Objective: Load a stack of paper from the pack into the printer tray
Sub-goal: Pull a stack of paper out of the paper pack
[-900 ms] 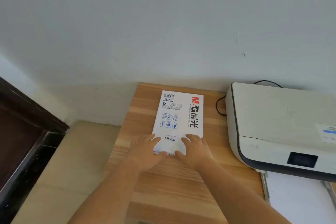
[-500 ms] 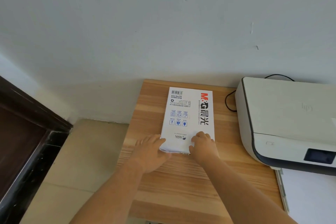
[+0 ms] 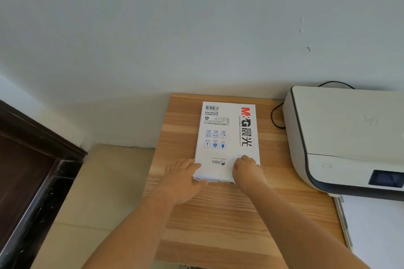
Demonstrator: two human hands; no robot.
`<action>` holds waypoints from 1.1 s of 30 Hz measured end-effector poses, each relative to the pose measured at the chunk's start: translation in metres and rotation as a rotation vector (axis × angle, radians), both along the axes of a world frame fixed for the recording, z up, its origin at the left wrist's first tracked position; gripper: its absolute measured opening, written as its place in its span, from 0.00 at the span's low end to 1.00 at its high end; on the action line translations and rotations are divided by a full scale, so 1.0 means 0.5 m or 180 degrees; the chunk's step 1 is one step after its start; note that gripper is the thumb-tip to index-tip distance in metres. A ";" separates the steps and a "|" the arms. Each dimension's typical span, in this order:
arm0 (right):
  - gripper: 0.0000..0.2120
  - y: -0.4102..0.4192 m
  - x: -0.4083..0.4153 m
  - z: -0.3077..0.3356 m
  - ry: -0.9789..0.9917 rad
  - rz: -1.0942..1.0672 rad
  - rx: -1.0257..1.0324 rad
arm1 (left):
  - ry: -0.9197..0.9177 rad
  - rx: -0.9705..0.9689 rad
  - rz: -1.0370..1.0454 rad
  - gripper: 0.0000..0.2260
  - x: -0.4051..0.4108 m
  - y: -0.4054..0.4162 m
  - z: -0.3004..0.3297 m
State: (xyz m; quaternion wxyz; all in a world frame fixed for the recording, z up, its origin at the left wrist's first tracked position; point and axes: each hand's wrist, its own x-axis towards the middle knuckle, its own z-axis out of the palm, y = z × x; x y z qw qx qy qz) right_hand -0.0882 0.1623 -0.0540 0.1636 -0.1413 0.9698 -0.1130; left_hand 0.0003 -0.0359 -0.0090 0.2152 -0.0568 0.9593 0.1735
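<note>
Starting nearest us, we've got both bare forearms reaching over a wooden table point(image 3: 218, 225) with a light, streaky plank-grain top and a straight front edge. Our left hand point(image 3: 183, 178) lies flat-ish on the wood at the near-left corner of the paper pack point(image 3: 227, 137), fingers fairly straight alongside the pack's left edge and the thumb pressed against its near end. Our right hand point(image 3: 248, 171) is curled into a loose fist on the pack's near-right part, fingertips tucked down onto the wrapper; whether it's actually pinching a flap of the wrap we can't tell.

That pack is a flat white rectangle in smooth wrapping, a bit crumpled at the near end, lying lengthwise on the table just left of the printer point(image 3: 349, 133), not touching it. Print reads upside down from here: "ASIA" near our hands, a grid of little blue icons, a red-and-black "M&G" logo with Chinese characters, "APYVQ 959" and a barcode at the far end.

Right of us, the printer is matte off-white with rounded corners, a dark grey band and a dark screen; a faint hp logo sits on the lid. Its pale paper tray point(image 3: 371, 231) sticks out toward us past the table's right edge. A black cable point(image 3: 276, 119) loops between pack and printer. Bare wood surrounds the pack, then a plain pale wall point(image 3: 196, 28).
</note>
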 end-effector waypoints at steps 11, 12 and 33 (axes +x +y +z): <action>0.09 0.034 0.082 -0.015 0.0344 0.0426 -0.0516 | 0.0065 -0.0143 -0.0206 0.29 -0.010 0.009 0.001; 0.09 0.037 0.089 -0.017 0.0350 0.0491 -0.0517 | 0.0067 -0.0157 -0.0230 0.29 -0.010 0.011 -0.001; 0.10 0.083 0.197 -0.070 0.0528 0.0868 -0.0064 | 0.0014 -0.0232 -0.0485 0.28 -0.017 0.033 -0.012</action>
